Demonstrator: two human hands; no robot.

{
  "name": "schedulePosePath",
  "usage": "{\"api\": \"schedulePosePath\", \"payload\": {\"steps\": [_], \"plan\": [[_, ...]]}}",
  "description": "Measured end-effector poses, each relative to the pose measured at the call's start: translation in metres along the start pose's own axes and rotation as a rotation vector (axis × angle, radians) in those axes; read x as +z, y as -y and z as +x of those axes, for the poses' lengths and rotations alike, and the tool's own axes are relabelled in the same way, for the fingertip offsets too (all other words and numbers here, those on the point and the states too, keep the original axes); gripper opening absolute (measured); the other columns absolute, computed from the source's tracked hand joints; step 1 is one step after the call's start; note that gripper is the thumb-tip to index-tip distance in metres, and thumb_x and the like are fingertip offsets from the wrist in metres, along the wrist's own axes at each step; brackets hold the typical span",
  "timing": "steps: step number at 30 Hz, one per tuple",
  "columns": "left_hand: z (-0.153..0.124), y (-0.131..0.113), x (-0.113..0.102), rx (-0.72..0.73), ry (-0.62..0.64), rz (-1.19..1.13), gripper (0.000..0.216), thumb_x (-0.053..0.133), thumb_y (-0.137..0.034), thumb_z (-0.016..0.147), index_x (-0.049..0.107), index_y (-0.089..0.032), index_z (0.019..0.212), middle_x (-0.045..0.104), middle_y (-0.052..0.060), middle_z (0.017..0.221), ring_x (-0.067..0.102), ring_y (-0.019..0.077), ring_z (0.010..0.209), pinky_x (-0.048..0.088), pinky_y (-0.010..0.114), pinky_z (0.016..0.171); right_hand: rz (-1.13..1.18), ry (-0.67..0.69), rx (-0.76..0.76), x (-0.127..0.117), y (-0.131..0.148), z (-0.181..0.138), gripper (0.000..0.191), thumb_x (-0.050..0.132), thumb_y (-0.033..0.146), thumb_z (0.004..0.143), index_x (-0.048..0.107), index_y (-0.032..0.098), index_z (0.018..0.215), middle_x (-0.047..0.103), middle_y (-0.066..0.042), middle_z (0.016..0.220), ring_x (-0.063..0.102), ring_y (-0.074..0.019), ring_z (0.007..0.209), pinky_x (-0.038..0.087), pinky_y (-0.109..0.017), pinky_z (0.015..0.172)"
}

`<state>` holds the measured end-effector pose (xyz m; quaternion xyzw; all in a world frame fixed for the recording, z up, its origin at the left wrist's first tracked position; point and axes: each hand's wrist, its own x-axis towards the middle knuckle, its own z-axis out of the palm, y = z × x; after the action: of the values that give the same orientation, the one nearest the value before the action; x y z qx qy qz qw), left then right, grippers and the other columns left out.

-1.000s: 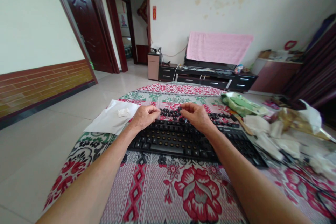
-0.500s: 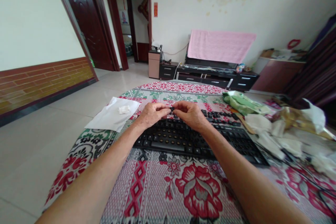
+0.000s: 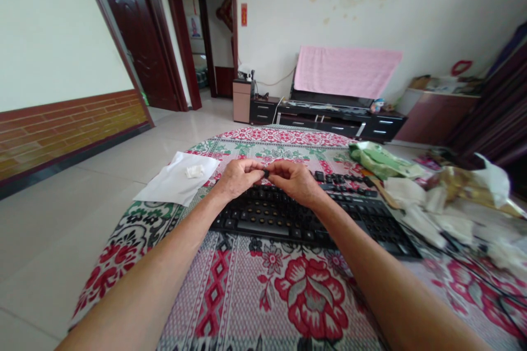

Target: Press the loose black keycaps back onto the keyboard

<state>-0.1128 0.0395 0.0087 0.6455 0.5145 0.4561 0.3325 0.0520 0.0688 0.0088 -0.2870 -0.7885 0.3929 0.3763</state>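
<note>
Between the fingertips of both hands is a small black keycap, held above the far edge of a black keyboard. My left hand pinches it from the left, thumb and fingers closed. From the other side, my right hand grips it with thumb and forefinger. Many key positions on the keyboard are bare, showing round holes; other keys are still seated along its edges. Several loose black keycaps lie behind the keyboard, right of my right hand. My right forearm hides part of the keyboard.
A white paper sheet with a crumpled tissue lies on the left of the patterned tablecloth. On the right are a green packet, crumpled tissues and a dark cable.
Both hands still hold the keycap; it has shifted slightly left and turned between the fingertips. My right fingers have moved a little left, closer to the left hand.
</note>
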Motion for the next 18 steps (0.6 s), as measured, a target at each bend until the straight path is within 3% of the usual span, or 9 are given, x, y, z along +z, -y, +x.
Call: {"api": "schedulePosePath", "payload": {"steps": [5, 9, 12, 18], "plan": [[0.002, -0.002, 0.0, -0.049, -0.043, -0.066, 0.019, 0.054, -0.025, 0.065, 0.06, -0.014, 0.08, 0.062, 0.001, 0.062, 0.057, 0.0105, 0.057, 0.045, 0.022, 0.053, -0.005, -0.001, -0.018, -0.009, 0.005, 0.001, 0.021, 0.05, 0.025, 0.073, 0.061, 0.018, 0.089, 0.063, -0.001, 0.079, 0.055, -0.0106, 0.07, 0.044, -0.025, 0.068], [0.004, 0.003, -0.003, -0.045, -0.084, -0.048, 0.019, 0.053, -0.024, 0.065, 0.06, -0.014, 0.079, 0.063, 0.002, 0.064, 0.057, 0.0104, 0.056, 0.045, 0.022, 0.053, -0.098, -0.183, 0.04, -0.026, 0.005, 0.003, 0.024, 0.053, 0.03, 0.07, 0.062, 0.015, 0.088, 0.063, -0.003, 0.076, 0.053, -0.0108, 0.062, 0.044, -0.026, 0.061], [0.006, 0.01, -0.004, -0.02, -0.112, 0.061, 0.019, 0.052, -0.026, 0.066, 0.061, -0.015, 0.079, 0.063, 0.001, 0.06, 0.056, 0.0103, 0.054, 0.045, 0.023, 0.055, -0.166, -0.273, 0.055, -0.037, 0.002, 0.004, 0.027, 0.054, 0.031, 0.069, 0.062, 0.014, 0.088, 0.063, -0.004, 0.074, 0.053, -0.0108, 0.06, 0.043, -0.026, 0.059], [0.008, 0.015, -0.007, 0.06, -0.22, 0.353, 0.018, 0.052, -0.025, 0.065, 0.064, -0.018, 0.076, 0.064, 0.0, 0.065, 0.057, 0.0122, 0.06, 0.044, 0.024, 0.061, -0.307, -0.255, 0.041, -0.043, -0.011, 0.003, 0.024, 0.052, 0.03, 0.07, 0.064, 0.016, 0.084, 0.064, -0.003, 0.071, 0.054, -0.0122, 0.059, 0.043, -0.026, 0.059]]}}
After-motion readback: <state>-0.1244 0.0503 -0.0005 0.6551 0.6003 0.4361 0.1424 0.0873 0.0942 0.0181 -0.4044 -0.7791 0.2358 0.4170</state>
